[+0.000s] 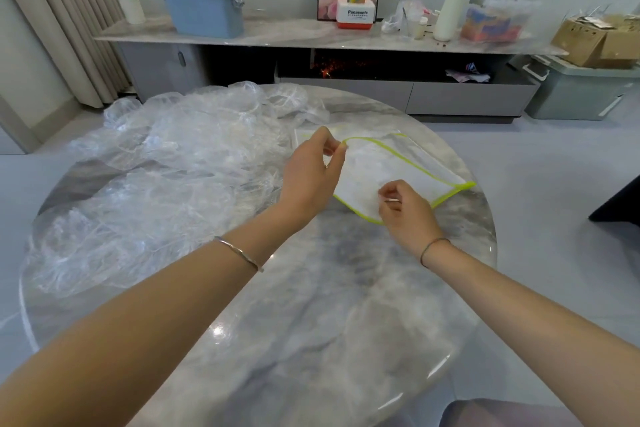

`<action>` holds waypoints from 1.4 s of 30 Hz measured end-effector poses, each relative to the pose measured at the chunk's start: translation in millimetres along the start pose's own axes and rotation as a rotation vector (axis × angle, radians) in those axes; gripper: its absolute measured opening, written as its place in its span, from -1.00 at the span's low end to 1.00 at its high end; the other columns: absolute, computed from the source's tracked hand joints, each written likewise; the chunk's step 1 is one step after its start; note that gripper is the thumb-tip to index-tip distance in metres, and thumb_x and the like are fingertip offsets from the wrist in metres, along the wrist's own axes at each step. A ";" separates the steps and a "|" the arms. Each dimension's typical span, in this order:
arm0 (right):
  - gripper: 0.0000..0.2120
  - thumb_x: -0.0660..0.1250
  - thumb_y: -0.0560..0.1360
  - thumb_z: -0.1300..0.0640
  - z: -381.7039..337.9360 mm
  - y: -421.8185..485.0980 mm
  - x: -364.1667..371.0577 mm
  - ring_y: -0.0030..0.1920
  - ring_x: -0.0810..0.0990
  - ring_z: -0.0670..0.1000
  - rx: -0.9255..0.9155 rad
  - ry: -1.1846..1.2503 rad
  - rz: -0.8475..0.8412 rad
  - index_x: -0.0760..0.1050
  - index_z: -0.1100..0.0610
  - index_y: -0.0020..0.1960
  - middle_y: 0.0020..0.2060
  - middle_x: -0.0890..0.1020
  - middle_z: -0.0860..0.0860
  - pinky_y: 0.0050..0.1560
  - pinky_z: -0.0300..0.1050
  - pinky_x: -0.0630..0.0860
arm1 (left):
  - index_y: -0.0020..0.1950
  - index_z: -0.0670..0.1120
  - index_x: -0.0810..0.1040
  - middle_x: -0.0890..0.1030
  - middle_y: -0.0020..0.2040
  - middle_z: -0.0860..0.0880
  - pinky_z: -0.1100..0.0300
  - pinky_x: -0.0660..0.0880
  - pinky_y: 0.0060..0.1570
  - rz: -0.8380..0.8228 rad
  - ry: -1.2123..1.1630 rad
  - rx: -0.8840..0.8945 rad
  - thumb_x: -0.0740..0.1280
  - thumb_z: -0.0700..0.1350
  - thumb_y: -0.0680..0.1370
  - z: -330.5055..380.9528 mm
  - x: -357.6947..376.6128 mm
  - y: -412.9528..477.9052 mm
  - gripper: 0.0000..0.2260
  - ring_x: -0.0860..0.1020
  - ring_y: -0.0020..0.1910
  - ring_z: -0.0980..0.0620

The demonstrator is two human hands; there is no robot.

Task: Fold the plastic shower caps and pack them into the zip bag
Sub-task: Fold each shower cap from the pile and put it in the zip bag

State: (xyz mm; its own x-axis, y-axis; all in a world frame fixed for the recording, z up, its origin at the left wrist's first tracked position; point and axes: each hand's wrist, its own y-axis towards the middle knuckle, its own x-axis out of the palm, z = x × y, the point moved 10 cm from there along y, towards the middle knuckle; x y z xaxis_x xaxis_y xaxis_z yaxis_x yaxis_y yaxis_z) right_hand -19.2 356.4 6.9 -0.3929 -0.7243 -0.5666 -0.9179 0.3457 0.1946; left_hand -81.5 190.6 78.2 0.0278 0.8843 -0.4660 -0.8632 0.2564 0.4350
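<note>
Zip bag (398, 170) rim pinched by left hand (308, 177); right hand (405, 211) pinches near edge.

Forearms outstretched; left hand (309, 178) and right hand (406, 213), fingers pinched on the zip bag (401, 165).

- A round marble table (311, 305) is carrying everything, its grey-veined top shining.
- A heap of clear shower caps (166, 177) is sprawling over its left and far parts.
- A green-edged zip bag (398, 166) is lying right of the heap — partly raised.
</note>
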 end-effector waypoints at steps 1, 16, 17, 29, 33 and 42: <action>-0.80 0.22 0.50 0.32 1.5 3.7 10.5 0.02 0.58 0.18 -0.012 -0.137 -0.068 0.41 0.23 0.12 0.02 0.57 0.12 0.04 -0.03 0.50 | -0.05 -0.13 0.47 0.61 -0.04 0.09 0.31 0.41 -0.12 -0.006 -0.009 -0.004 0.24 -0.03 0.60 1.6 -2.6 -1.7 -0.83 0.50 -0.05 0.22; -0.45 -0.17 0.62 -0.18 37.8 29.8 93.5 0.51 -0.24 0.11 0.139 -0.766 -0.484 -0.26 -0.05 0.52 0.53 -0.21 -0.01 0.46 0.05 -0.24 | -0.25 0.03 0.40 0.61 -0.14 0.13 0.26 0.44 -0.11 0.008 -0.123 -0.127 0.31 -0.02 0.56 -26.7 -11.0 -13.4 -0.80 0.52 -0.09 0.27; -0.44 -0.16 0.62 -0.18 34.4 23.3 94.7 0.51 -0.25 0.10 0.113 -0.755 -0.490 -0.27 -0.05 0.52 0.52 -0.23 -0.01 0.46 0.05 -0.24 | -0.25 0.04 0.41 0.61 -0.14 0.13 0.25 0.42 -0.11 0.004 -0.110 -0.133 0.32 -0.02 0.56 -30.4 -9.5 -12.7 -0.80 0.53 -0.07 0.23; -0.44 -0.02 0.64 -0.08 9.1 -80.8 98.7 0.52 0.03 0.02 -0.067 -0.631 -0.776 -0.08 0.09 0.55 0.53 0.03 0.05 0.47 -0.15 -0.01 | 0.43 -0.10 0.27 0.36 0.40 -0.08 0.05 0.26 0.29 -0.228 0.572 -0.119 0.31 0.07 0.54 -94.7 -38.0 -42.2 -0.47 0.31 0.36 -0.10; -0.48 0.02 0.63 -0.08 -4.4 -78.6 105.3 0.47 0.18 0.01 -0.055 -0.509 -0.742 0.08 0.09 0.52 0.50 0.19 0.02 0.45 -0.09 0.13 | 0.53 -0.12 0.07 0.16 0.52 -0.12 -0.01 0.15 0.41 -0.142 0.863 -0.227 0.28 0.11 0.54 -140.6 -102.9 -49.8 -0.33 0.17 0.47 -0.14; -0.53 0.05 0.63 -0.06 -30.2 -89.6 119.1 0.44 0.24 -0.01 -0.115 -0.469 -0.693 0.17 0.07 0.49 0.46 0.28 0.00 0.41 -0.15 0.16 | 0.19 -0.10 0.55 0.60 0.12 -0.08 0.16 0.40 -0.13 -0.164 0.934 -0.420 0.08 -0.24 0.63 -186.4 -138.9 -73.8 -0.71 0.51 -0.03 -0.05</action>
State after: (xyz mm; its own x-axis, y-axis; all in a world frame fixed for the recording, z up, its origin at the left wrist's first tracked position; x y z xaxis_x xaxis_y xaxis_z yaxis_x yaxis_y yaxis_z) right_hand 14.6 221.1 -53.8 0.3012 -0.4184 -0.8568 -0.9529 -0.1663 -0.2538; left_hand -115.7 -23.9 -32.8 -0.0863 0.1497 -0.9850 -0.9953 0.0314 0.0919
